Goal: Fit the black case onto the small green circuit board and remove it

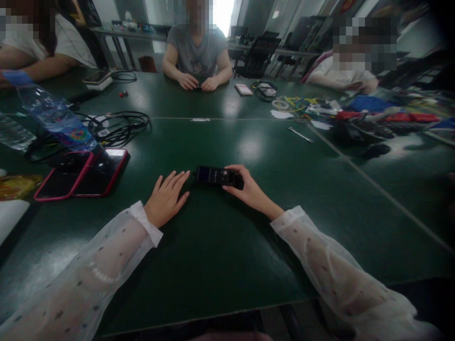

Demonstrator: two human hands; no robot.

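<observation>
A small black handheld device (212,175) with a dark screen and a few buttons lies lengthwise across the green table (216,265). My right hand (247,187) grips its right end, thumb along the near edge and fingers over the far edge. My left hand (168,196) rests palm down on the table, just left of the device, with its fingers spread and nothing in them. A short dark piece sticks out of the device's left end, close to my left fingertips; I cannot make out what it is.
To the left are two red-cased phones (103,177), a water bottle (62,118) and coiled black cables (122,128). A wrench (300,135) lies at the right, before a heap of wires and tools (387,116). Across the table sits a person (197,54); others sit at both sides.
</observation>
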